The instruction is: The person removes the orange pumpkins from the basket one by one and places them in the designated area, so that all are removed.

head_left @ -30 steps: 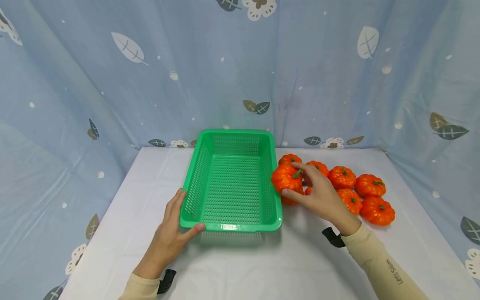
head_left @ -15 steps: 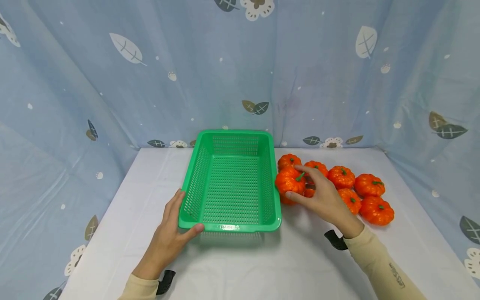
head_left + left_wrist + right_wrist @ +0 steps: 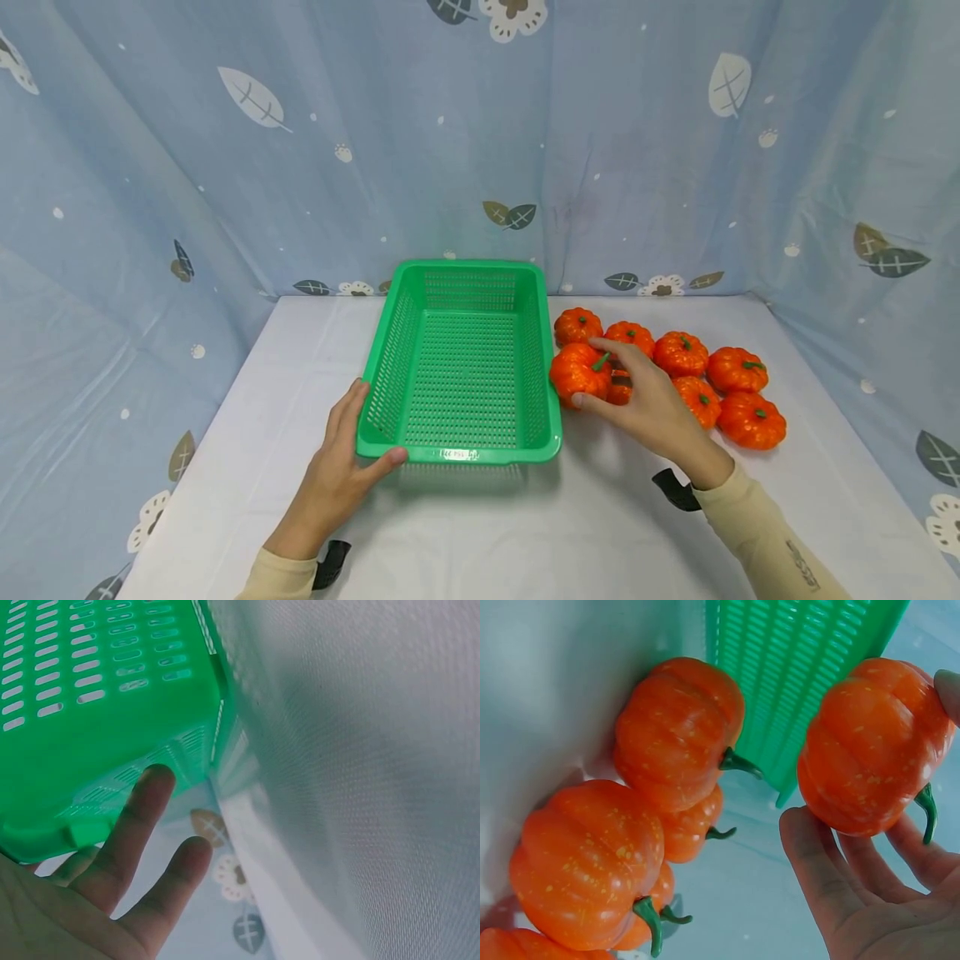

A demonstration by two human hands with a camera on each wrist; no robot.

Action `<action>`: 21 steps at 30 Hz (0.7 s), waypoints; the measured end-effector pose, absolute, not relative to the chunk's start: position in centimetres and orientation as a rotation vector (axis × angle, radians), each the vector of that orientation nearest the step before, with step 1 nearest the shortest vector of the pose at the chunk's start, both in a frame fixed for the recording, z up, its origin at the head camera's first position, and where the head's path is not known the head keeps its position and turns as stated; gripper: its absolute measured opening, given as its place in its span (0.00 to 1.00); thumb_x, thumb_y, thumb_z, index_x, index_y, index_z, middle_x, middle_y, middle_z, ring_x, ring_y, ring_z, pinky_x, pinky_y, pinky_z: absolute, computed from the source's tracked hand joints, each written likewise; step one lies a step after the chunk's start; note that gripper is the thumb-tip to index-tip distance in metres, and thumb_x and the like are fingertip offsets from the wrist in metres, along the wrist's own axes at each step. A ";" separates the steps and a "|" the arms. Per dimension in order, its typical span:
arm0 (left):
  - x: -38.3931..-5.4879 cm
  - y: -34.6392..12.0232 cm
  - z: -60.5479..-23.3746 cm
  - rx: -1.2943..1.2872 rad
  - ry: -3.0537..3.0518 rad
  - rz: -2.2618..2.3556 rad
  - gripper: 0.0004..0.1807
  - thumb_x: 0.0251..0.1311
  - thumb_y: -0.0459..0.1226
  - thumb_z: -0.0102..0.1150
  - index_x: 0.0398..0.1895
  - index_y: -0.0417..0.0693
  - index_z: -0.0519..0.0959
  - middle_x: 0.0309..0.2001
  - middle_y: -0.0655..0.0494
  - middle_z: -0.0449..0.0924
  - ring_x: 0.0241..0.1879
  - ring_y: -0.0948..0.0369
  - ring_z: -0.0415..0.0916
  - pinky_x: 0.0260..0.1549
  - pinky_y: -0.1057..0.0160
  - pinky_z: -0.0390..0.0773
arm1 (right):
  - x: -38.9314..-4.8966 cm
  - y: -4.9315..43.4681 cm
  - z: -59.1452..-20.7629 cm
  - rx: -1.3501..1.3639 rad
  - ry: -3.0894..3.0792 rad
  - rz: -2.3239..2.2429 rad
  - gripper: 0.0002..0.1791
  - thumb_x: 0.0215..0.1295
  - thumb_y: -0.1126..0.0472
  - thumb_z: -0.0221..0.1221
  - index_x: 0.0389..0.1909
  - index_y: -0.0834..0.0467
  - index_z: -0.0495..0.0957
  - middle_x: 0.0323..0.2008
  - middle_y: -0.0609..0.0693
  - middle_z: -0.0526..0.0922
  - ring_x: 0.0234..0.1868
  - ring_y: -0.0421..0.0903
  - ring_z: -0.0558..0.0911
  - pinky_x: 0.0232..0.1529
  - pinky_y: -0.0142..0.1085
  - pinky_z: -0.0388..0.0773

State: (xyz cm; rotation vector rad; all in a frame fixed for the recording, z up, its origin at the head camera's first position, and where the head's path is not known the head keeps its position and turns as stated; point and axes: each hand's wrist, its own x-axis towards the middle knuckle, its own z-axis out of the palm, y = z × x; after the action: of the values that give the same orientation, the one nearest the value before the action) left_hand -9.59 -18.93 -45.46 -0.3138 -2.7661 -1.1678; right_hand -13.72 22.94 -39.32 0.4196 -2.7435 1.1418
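Near the front left corner of a green plastic basket, my left hand lies with its thumb on the front rim and its fingers along the outer left side. In the left wrist view two of those fingers stretch out straight against the perforated wall. My right hand holds an orange pumpkin with a green stem, thumb on one side and fingers on the other. This pumpkin is just right of the basket's right rim. In the right wrist view the basket wall shows behind it.
Several more orange pumpkins stand on the white tabletop to the right, among them a back left pumpkin and a front right pumpkin. My right hand partly hides some. A patterned blue curtain hangs behind and at both sides.
My right hand has lowered the pumpkin a little, shifting it slightly right, away from the basket rim. The left hand and the basket have stayed in place.
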 end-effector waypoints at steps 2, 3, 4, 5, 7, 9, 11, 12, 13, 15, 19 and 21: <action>-9.6 -18.9 -45.5 -0.314 -2.766 -1.168 0.58 0.59 0.54 0.71 0.83 0.61 0.41 0.81 0.57 0.40 0.76 0.43 0.51 0.61 0.31 0.64 | -13.5 23.0 -39.4 0.431 -2.738 1.145 0.45 0.56 0.38 0.72 0.72 0.48 0.68 0.66 0.49 0.73 0.65 0.52 0.73 0.59 0.57 0.74; -9.6 -18.9 -45.5 -0.314 -2.766 -1.168 0.58 0.59 0.54 0.71 0.83 0.61 0.41 0.81 0.57 0.40 0.76 0.43 0.51 0.60 0.31 0.64 | -13.4 23.0 -39.4 0.433 -2.737 1.148 0.44 0.56 0.38 0.72 0.72 0.48 0.68 0.66 0.48 0.73 0.65 0.51 0.73 0.59 0.56 0.75; -9.6 -19.0 -45.5 -0.314 -2.766 -1.167 0.58 0.59 0.53 0.71 0.83 0.61 0.41 0.81 0.56 0.40 0.76 0.43 0.51 0.60 0.31 0.64 | -13.3 23.1 -39.5 0.436 -2.736 1.151 0.44 0.56 0.38 0.72 0.71 0.49 0.68 0.66 0.48 0.73 0.64 0.51 0.74 0.58 0.55 0.76; -9.6 -19.0 -45.5 -0.312 -2.766 -1.169 0.58 0.59 0.54 0.71 0.83 0.62 0.41 0.81 0.57 0.40 0.76 0.43 0.51 0.60 0.31 0.64 | -13.2 23.1 -39.5 0.436 -2.738 1.152 0.44 0.56 0.38 0.72 0.71 0.49 0.68 0.66 0.48 0.73 0.64 0.50 0.74 0.58 0.54 0.76; -9.6 -19.0 -45.5 -0.311 -2.767 -1.169 0.58 0.59 0.54 0.71 0.83 0.62 0.41 0.81 0.57 0.40 0.76 0.43 0.51 0.60 0.31 0.64 | -12.9 23.2 -39.5 0.437 -2.743 1.145 0.44 0.57 0.38 0.72 0.71 0.50 0.69 0.66 0.48 0.73 0.64 0.50 0.74 0.58 0.55 0.76; -9.6 -19.0 -45.5 -0.311 -2.769 -1.168 0.58 0.59 0.54 0.71 0.83 0.62 0.41 0.81 0.57 0.40 0.76 0.43 0.51 0.60 0.31 0.64 | -12.6 23.3 -39.6 0.433 -2.751 1.135 0.44 0.57 0.38 0.72 0.71 0.49 0.69 0.66 0.48 0.73 0.65 0.51 0.73 0.58 0.56 0.75; -9.5 -19.0 -45.4 -0.311 -2.771 -1.169 0.58 0.59 0.54 0.71 0.83 0.61 0.41 0.81 0.57 0.40 0.76 0.43 0.50 0.61 0.31 0.64 | -12.4 23.4 -39.7 0.435 -2.755 1.120 0.44 0.57 0.38 0.72 0.71 0.49 0.68 0.66 0.48 0.73 0.66 0.52 0.72 0.59 0.58 0.73; -9.5 -19.0 -45.4 -0.311 -2.773 -1.169 0.58 0.59 0.54 0.71 0.83 0.61 0.41 0.81 0.57 0.40 0.76 0.43 0.50 0.61 0.31 0.64 | -12.2 23.5 -39.7 0.432 -2.759 1.118 0.44 0.57 0.38 0.72 0.71 0.49 0.68 0.66 0.48 0.73 0.66 0.53 0.71 0.59 0.58 0.73; -9.5 -19.0 -45.4 -0.313 -2.775 -1.168 0.58 0.60 0.54 0.71 0.83 0.61 0.41 0.81 0.57 0.40 0.76 0.43 0.50 0.61 0.31 0.64 | -12.0 23.6 -39.8 0.430 -2.761 1.121 0.44 0.57 0.38 0.72 0.71 0.48 0.68 0.66 0.48 0.73 0.66 0.53 0.71 0.59 0.59 0.73; -9.5 -19.0 -45.4 -0.317 -2.774 -1.168 0.58 0.60 0.53 0.71 0.83 0.61 0.41 0.81 0.57 0.40 0.76 0.43 0.50 0.61 0.31 0.64 | -11.8 23.7 -39.9 0.429 -2.766 1.119 0.44 0.56 0.38 0.72 0.71 0.48 0.69 0.66 0.49 0.73 0.66 0.53 0.71 0.58 0.58 0.74; -9.6 -18.9 -45.4 -0.322 -2.772 -1.162 0.58 0.60 0.52 0.71 0.83 0.60 0.40 0.81 0.54 0.40 0.76 0.42 0.50 0.61 0.31 0.64 | -11.1 24.0 -40.4 0.438 -2.788 1.082 0.45 0.55 0.39 0.74 0.70 0.50 0.70 0.66 0.49 0.74 0.63 0.52 0.74 0.54 0.54 0.78; -9.6 -18.9 -45.4 -0.319 -2.773 -1.159 0.58 0.60 0.51 0.72 0.83 0.60 0.40 0.81 0.53 0.40 0.76 0.42 0.50 0.61 0.31 0.64 | -10.8 24.0 -40.7 0.447 -2.802 1.065 0.44 0.54 0.39 0.74 0.69 0.52 0.70 0.65 0.49 0.74 0.61 0.51 0.76 0.53 0.52 0.79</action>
State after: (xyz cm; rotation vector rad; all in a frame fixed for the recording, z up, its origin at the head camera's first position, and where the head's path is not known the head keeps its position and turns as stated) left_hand -9.60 -18.93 -45.40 -0.3190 -2.7728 -1.1593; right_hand -10.79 23.99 -40.68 0.4467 -2.8017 1.0645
